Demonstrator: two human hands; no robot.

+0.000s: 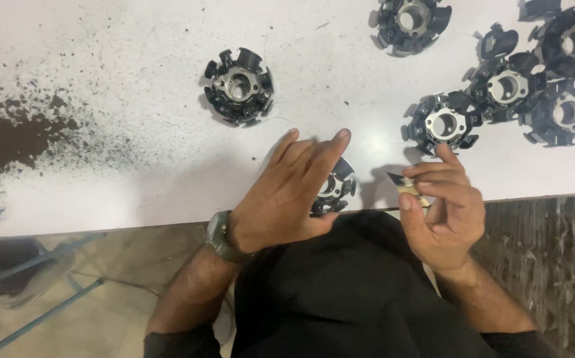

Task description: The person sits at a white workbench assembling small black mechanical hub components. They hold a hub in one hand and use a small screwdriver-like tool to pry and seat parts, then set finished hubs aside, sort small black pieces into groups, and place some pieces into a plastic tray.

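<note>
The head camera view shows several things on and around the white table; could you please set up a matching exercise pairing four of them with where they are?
Things:
1. left hand
2. right hand
3. lone stator core
4. dark stain

Places:
A. far left of the white table
B. alone on the table, above the left hand
C. over a stator core at the table's near edge
D. pinching a small flat piece near the edge

Pairs: 1-C, 2-D, 3-B, 4-A
</note>
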